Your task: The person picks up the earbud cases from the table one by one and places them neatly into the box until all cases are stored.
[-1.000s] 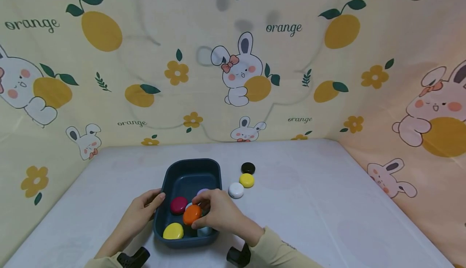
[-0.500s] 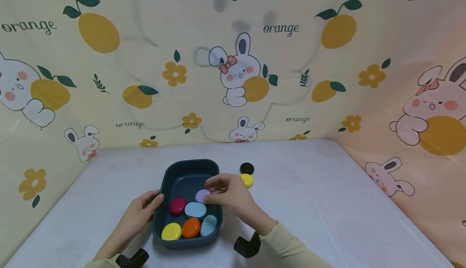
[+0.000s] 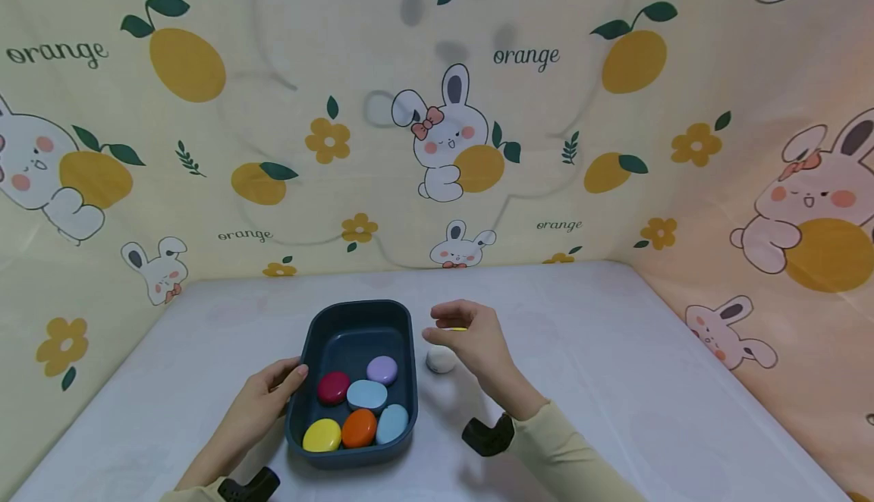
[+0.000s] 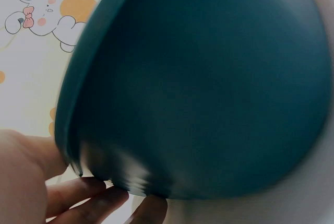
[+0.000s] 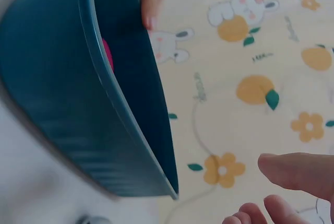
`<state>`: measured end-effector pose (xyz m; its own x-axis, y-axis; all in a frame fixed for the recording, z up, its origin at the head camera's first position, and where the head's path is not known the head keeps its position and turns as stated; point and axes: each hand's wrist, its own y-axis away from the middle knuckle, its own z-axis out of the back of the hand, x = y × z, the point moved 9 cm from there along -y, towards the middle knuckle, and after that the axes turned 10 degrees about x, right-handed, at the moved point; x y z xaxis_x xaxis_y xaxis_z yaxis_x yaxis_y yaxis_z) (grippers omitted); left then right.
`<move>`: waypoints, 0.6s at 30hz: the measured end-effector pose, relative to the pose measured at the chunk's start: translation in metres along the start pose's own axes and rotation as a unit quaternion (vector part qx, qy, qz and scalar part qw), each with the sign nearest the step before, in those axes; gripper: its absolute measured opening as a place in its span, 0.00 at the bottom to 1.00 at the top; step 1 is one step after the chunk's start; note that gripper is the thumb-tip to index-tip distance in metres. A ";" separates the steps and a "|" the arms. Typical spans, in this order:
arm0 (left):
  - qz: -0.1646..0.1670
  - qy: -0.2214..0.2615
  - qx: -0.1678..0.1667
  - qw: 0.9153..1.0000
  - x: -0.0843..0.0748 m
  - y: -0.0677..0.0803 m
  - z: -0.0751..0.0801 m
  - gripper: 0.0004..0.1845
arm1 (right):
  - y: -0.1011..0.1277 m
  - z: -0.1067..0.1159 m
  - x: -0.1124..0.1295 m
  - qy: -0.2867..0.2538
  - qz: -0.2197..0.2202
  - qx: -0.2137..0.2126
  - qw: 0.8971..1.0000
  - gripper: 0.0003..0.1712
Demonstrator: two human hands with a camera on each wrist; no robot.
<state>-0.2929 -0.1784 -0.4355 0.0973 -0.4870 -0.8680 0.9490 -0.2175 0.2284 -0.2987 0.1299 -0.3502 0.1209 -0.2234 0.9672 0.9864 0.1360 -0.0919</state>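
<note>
Dark-blue tray [image 3: 355, 346], gripped by your left hand [image 3: 262, 393], contains six glossy discs [image 3: 367, 395]; white disc [image 3: 441, 361] and half-hidden yellow disc [image 3: 459, 328] seem left outside, your right hand [image 3: 479, 346] half open, apparently empty, beside them.

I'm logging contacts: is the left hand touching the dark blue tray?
Touching. In the left wrist view, the left hand has its fingers against the outer wall of the dark blue tray, its thumb at the rim.

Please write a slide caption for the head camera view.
The left hand grips a blue tray of coloured pieces; the right hand hovers near a white piece.
</note>
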 end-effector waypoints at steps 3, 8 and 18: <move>0.002 -0.001 -0.001 1.000 0.001 0.000 0.001 0.37 | -0.002 0.009 -0.003 -0.009 -0.012 -0.016 1.000 0.16; 0.005 0.000 0.001 1.000 0.000 0.001 0.001 0.38 | -0.006 0.020 -0.012 -0.012 -0.032 -0.036 0.999 0.16; -0.002 0.007 -0.004 1.000 0.000 0.000 0.002 0.37 | -0.014 0.045 -0.033 0.035 -0.061 -0.057 0.996 0.20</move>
<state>-0.2931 -0.1798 -0.4343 0.0969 -0.4744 -0.8750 0.9519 -0.2127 0.2207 -0.3210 0.1788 -0.3697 0.0021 -0.2988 0.9543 1.0000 -0.0054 -0.0039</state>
